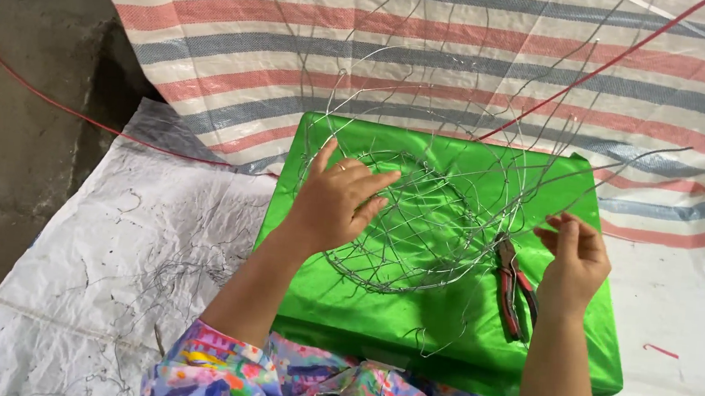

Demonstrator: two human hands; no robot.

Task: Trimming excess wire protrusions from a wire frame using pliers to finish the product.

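Only thing here that counts as a package is the flat box wrapped in shiny green foil paper (pixel 443 331). It's rectangular, lying flat, glossy and a bit crinkled, with the wrap folded over at the near edge. Taking that green box as the landmark: no labels stuck on it, no signs or screens anywhere around it either. Pretty bare on that front, just the one green parcel.

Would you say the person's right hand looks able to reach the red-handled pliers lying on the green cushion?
Probably yes: the right hand hovers just beside the red-handled pliers, whose handles lie uncovered on the green cushion; only thin wire strands cross nearby.
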